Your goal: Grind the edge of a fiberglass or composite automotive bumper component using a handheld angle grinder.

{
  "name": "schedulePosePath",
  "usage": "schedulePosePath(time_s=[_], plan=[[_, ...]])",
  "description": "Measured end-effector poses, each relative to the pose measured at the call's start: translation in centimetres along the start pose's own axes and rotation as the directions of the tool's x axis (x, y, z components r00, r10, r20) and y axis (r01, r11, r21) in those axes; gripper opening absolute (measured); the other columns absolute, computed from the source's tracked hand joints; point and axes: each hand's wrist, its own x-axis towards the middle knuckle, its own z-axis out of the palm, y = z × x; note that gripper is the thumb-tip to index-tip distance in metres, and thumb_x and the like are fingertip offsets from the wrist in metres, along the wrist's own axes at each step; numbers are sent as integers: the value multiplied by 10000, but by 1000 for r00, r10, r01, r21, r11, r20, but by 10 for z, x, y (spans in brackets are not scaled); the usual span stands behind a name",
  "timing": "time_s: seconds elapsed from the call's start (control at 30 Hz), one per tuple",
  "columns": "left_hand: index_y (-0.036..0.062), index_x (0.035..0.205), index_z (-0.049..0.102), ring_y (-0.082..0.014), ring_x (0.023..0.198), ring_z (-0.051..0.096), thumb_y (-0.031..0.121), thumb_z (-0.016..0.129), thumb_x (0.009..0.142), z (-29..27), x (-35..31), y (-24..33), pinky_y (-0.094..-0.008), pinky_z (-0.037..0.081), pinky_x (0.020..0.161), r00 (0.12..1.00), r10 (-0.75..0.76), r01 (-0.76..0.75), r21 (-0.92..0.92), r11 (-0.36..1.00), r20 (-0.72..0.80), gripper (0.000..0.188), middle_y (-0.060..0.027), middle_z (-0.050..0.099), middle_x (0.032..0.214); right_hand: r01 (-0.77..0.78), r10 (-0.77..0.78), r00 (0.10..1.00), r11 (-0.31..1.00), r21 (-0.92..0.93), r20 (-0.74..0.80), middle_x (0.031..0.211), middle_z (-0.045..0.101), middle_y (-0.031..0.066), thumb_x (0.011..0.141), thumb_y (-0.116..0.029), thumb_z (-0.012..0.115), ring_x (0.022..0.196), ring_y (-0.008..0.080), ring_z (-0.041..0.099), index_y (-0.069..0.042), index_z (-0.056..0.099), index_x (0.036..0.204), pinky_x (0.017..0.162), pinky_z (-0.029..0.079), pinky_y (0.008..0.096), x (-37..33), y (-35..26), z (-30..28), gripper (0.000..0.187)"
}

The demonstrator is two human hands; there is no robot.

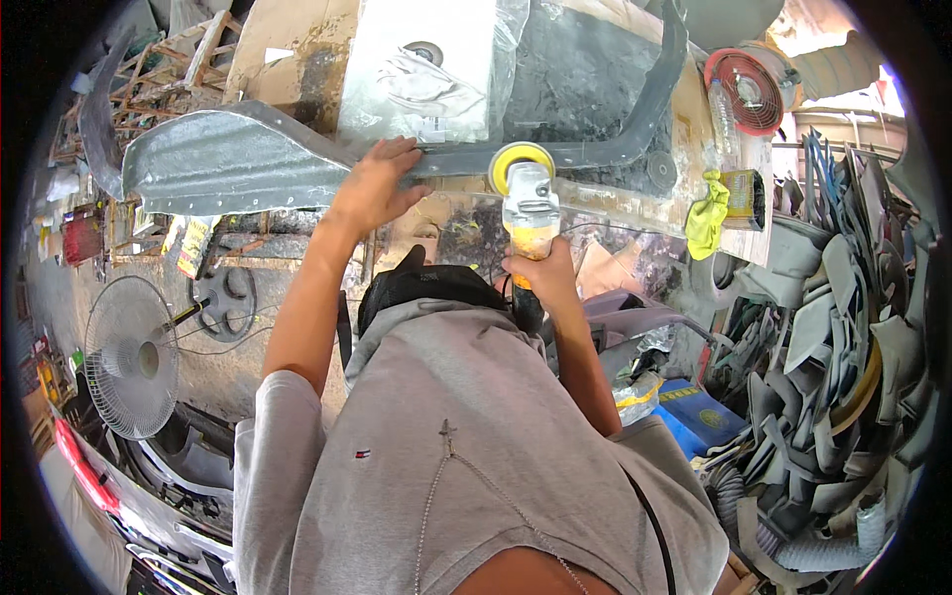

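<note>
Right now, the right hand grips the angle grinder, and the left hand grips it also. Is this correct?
Not quite: the left hand rests spread on the grey moulded panel, not on the angle grinder. The right hand does grip the grinder. The head view shows this.

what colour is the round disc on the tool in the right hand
The round disc is yellow with a greyish band; see head view.

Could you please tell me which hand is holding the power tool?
The right hand, wrapped around the power tool; the left hand instead lies open on the grey panel.
</note>
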Motion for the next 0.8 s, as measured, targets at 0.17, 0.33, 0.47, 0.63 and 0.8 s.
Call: schedulePosePath(time_s=[0.17,0.33,0.47,0.63,0.8], plan=[[25,980,708,-258,817,682,106,683,853,-27,-69,8,-329,525,742,855,-362,235,-345,909,-370,153,-137,707,914,-114,153,968,973,200,-197,838,679,95,623,22,717,720,192,650,37,648,920,647,509,301,-5,-4,-24,306],[-11,658,489,-68,585,335,215,639,925,5,-174,-39,-267,382,541,539,-814,628,-541,560,-217,381,7,414,575,-99,171,949,959,264,-264,839,678,101,635,26,691,701,192,645,44,645,920,653,515,319,-4,5,-25,289],[13,682,593,-205,536,532,422,558,921,73,-290,-83,-352,454,585,224,-945,958,-231,169,239,475,-98,532,532,12,-12,1000,999,-53,-8,811,657,85,672,42,649,691,184,648,39,626,914,614,516,316,0,10,-11,243],[19,924,682,-192,570,632,356,568,895,108,-413,-61,-325,462,501,-95,-768,976,-94,-197,633,356,-108,686,675,-127,144,987,973,192,-73,841,669,71,610,-21,750,710,162,641,13,643,901,628,512,302,-8,2,-15,312],[1,985,661,-147,490,531,352,562,912,108,-423,-34,-297,433,464,-190,-775,880,-246,-407,602,372,-89,673,690,-136,138,990,989,63,-24,804,666,74,623,-5,739,706,154,640,18,642,884,615,510,301,-11,-8,-9,279]])
